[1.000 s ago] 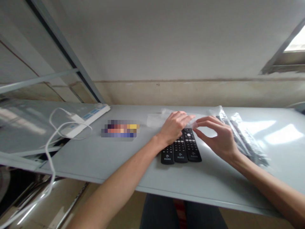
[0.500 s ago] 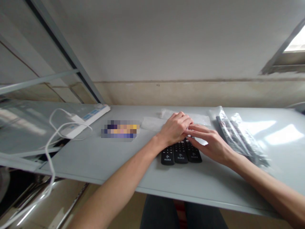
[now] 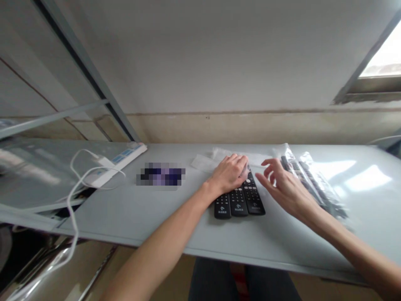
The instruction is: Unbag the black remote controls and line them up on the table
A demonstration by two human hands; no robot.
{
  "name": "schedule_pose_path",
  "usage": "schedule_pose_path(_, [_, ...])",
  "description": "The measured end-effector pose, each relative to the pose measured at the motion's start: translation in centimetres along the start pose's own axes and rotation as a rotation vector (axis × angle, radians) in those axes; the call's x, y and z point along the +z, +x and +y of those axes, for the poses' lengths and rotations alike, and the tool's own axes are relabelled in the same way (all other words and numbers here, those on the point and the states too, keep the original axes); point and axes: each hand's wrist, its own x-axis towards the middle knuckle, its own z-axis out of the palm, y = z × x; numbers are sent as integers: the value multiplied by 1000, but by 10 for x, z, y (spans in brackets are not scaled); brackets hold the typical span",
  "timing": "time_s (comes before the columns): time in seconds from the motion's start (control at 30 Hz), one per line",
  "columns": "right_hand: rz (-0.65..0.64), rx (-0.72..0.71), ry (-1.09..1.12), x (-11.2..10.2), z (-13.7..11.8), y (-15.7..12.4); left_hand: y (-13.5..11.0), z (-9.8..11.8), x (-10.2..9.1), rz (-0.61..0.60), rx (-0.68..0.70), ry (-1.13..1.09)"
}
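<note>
Three black remote controls (image 3: 238,200) lie side by side on the pale grey table (image 3: 147,209), their upper ends partly under my left hand (image 3: 229,173). That hand rests on them with its fingers together, and its fingertips are hidden or blurred. A flat, translucent plastic sleeve (image 3: 238,158) lies just beyond it. My right hand (image 3: 283,188) hangs over the table with its fingers spread and holds nothing. It is nearest to a clear plastic bag of dark remote controls (image 3: 313,184), which lies to its right.
A white power strip (image 3: 117,161) with a white cable (image 3: 73,209) lies at the table's left end. A pixelated patch (image 3: 161,174) hides something left of the remotes. A white sheet (image 3: 200,162) lies behind them. The table's front edge runs above my knees.
My right hand has lifted off the remotes and moved right, its fingers spreading apart. My left hand stays on the remotes' upper ends. The view has shifted slightly.
</note>
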Motion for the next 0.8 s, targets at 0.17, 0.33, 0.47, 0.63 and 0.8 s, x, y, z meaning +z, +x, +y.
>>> schedule_pose_path(0.17, [-129, -6, -117, 12, -9, -46, -1, 0, 2, -24, -3, -45])
schedule_pose_path(0.33, [-173, 26, 46, 9, -18, -60, -1, -2, 6, 1, -6, -56])
schedule_pose_path(0.47, [-238, 128, 200, -1, -12, -54, 0, -3, 8, 14, -15, -70])
schedule_pose_path(0.63, [-225, 171, 9, -4, -23, -50, -1, -3, 8, 7, -3, -55])
schedule_pose_path(0.8, [-239, 132, 86, 2, -35, -55, 0, -3, 7, 12, -14, -63])
